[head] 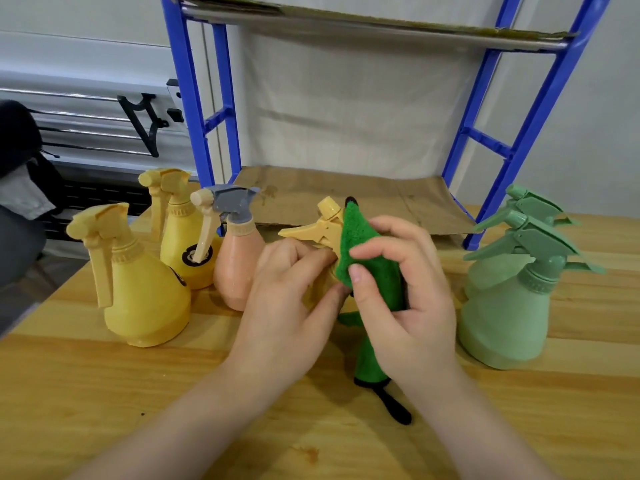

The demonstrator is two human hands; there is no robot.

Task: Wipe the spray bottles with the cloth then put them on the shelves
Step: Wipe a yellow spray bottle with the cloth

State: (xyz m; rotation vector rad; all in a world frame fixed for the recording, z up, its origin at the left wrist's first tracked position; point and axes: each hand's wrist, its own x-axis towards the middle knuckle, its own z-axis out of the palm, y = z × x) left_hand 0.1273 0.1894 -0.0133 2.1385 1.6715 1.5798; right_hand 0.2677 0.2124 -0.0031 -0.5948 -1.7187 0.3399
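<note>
My left hand (284, 299) grips a yellow spray bottle (322, 225) by its body, with only the nozzle and trigger showing above my fingers. My right hand (401, 285) holds a green cloth (360, 244) against the bottle's neck; the cloth's tail hangs down to the table. Two more yellow bottles (138, 292) (180, 233) and a peach bottle with a grey head (235, 258) stand at the left. Two green bottles (509, 306) stand at the right, one behind the other. The blue shelf rack (533, 116) stands behind, its cardboard-lined lower shelf (346, 195) bare.
The wooden table (104, 393) carries everything. Its left edge drops off beside the yellow bottles. A dark bundle of clothing (17, 150) lies beyond that edge. The rack's upper shelf (381, 29) runs across the top of the view.
</note>
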